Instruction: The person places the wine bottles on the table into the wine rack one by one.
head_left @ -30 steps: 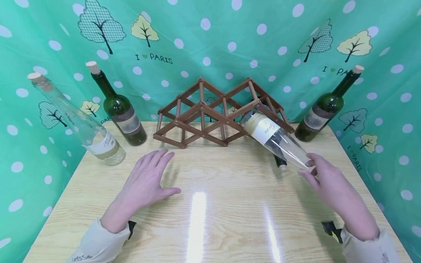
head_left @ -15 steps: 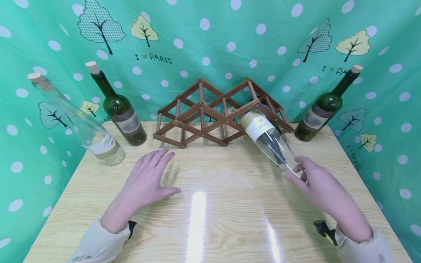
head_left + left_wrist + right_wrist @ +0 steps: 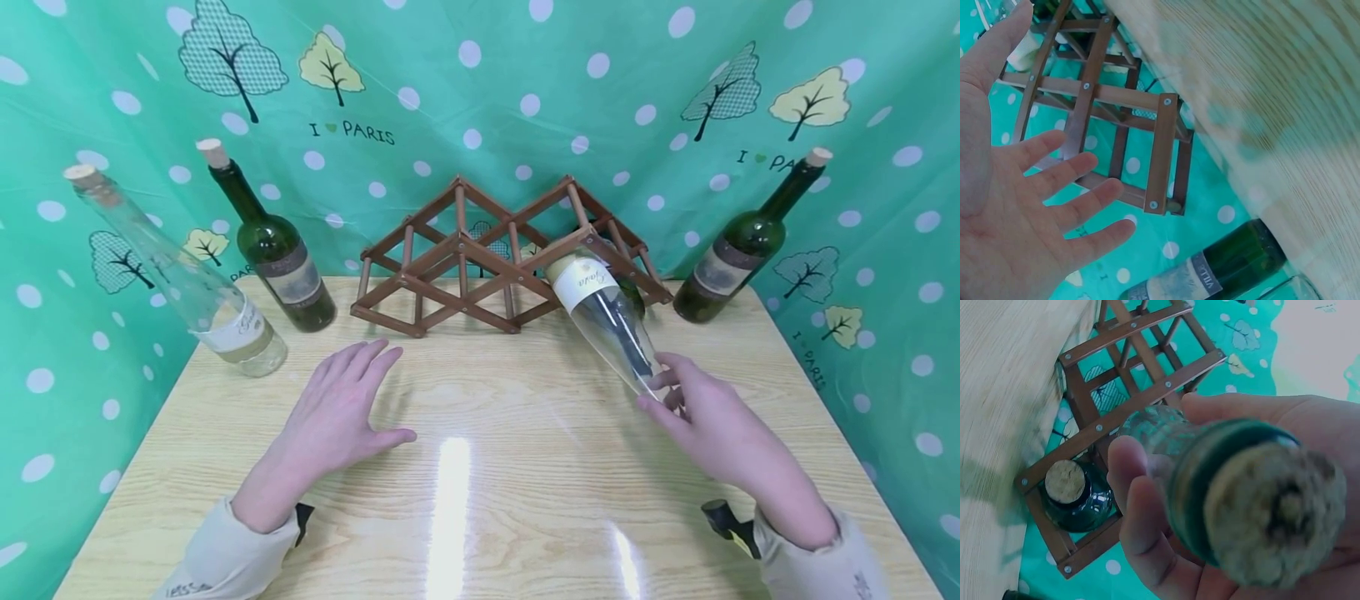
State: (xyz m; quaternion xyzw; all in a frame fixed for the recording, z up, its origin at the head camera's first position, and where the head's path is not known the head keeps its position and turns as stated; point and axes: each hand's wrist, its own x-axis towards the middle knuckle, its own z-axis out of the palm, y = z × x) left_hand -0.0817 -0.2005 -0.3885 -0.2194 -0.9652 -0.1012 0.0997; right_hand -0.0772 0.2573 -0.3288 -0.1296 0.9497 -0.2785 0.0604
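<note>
My right hand (image 3: 712, 417) grips the neck of a clear wine bottle (image 3: 588, 287) with a white label. This bottle slants with its base at the right part of the wooden wine rack (image 3: 431, 291). How far the base goes in is hard to tell. In the right wrist view, its cork (image 3: 1279, 519) points at the camera, the fingers and thumb round the neck. A dark green bottle (image 3: 1085, 512) lies in the rack's lower end slot, cork outward. My left hand (image 3: 337, 408) hovers over the table left of the rack, fingers spread, holding nothing.
A corked clear bottle (image 3: 236, 329) and a green bottle (image 3: 288, 271) stand at the left of the table. Another green bottle (image 3: 727, 262) stands right of the rack. A green dotted curtain (image 3: 517, 92) hangs behind the wooden table (image 3: 525, 467).
My right hand has moved left, swinging the clear bottle's neck left and lining the bottle up more with the rack's end slot. The left hand has stayed almost still.
</note>
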